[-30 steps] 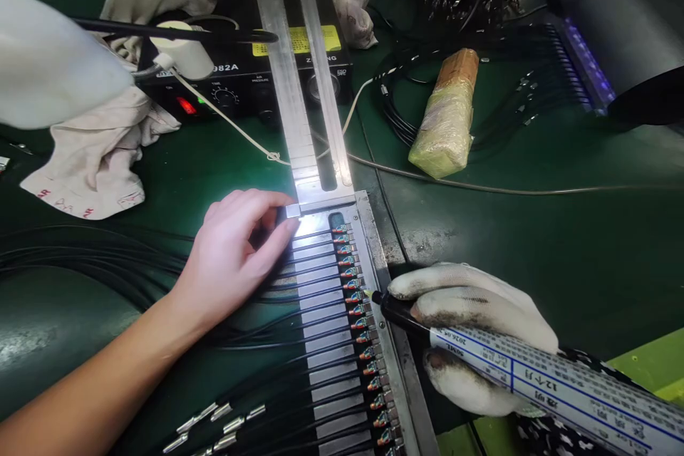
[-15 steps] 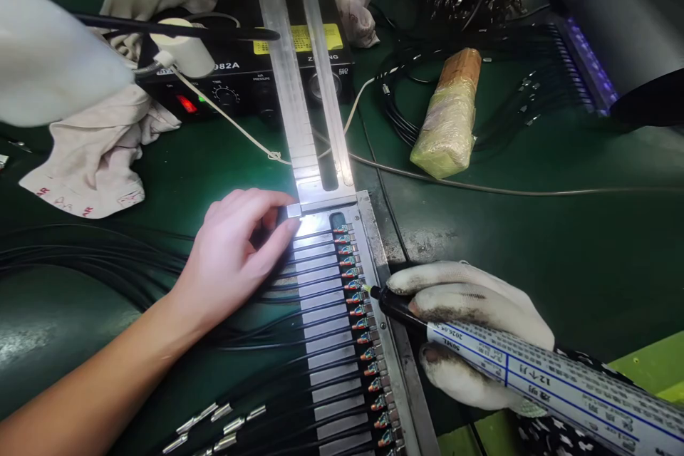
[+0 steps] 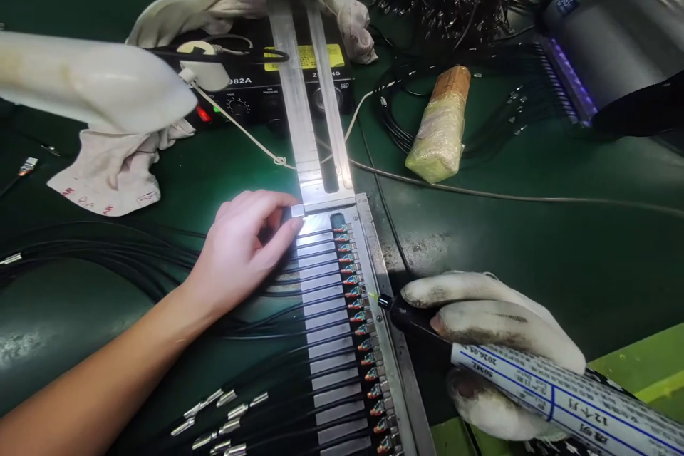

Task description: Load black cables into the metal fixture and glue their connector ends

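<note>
My bare left hand [image 3: 246, 239] pinches a small metal tab [image 3: 297, 211] at the upper left corner of a long metal jig [image 3: 325, 353]. My right hand [image 3: 496, 320], in a worn white glove with bare fingertips, grips a white glue tube [image 3: 556, 385] with a black nozzle [image 3: 406, 315]. The fine yellow-green tip of the nozzle is close to the connector row; whether it touches cannot be told. Black cables [image 3: 331, 333] lie side by side across the jig, ending in small connectors [image 3: 365, 346] with coloured wires exposed.
A slotted metal cover [image 3: 296, 107] extends beyond the jig, over a black control box [image 3: 249, 96]. A white lamp head [image 3: 122, 85] reaches in from the left. A wrapped block [image 3: 439, 125], a purple-lit machine [image 3: 593, 50] and cable bundles [image 3: 107, 249] lie around.
My right hand with the glue tube has moved right and slightly down, drawing the tip back from the connectors. My left hand keeps its pinch on the tab. The view has shifted a little.
</note>
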`<state>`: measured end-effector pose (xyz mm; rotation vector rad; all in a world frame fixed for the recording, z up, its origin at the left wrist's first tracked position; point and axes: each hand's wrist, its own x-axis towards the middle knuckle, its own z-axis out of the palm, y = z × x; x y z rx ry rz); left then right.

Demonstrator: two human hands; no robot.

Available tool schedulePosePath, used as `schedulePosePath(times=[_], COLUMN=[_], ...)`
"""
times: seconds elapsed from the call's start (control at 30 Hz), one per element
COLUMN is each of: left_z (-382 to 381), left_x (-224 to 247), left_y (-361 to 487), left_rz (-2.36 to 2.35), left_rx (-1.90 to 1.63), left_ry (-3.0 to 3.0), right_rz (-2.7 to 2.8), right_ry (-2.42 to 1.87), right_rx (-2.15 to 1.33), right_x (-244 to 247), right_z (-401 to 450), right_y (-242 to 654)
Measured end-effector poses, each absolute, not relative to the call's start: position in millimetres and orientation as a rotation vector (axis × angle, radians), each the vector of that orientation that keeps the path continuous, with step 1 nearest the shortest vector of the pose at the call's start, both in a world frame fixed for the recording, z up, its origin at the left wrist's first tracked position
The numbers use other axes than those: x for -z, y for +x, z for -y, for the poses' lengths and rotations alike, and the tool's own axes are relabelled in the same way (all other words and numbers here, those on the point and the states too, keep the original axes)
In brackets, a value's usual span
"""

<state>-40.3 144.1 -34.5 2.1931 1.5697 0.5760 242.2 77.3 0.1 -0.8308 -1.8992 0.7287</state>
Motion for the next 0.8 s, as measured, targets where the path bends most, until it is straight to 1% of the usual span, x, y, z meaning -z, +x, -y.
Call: schedulePosePath(times=[0.17, 0.8], left_z=[-144.7, -144.0], left_x=[34.9, 34.5], left_y=[-39.8, -38.6], left_rz=[-1.578, -1.582], left_rx=[-0.576, -0.568], left_ry=[2.193, 2.189], right_rz=[2.0, 1.966], right_ry=[-0.883, -0.896], right_rx=[-0.688, -0.723], right_x=[5.5, 7.1], right_z=[-76.1, -79.4], right_y=[240.3, 238.0])
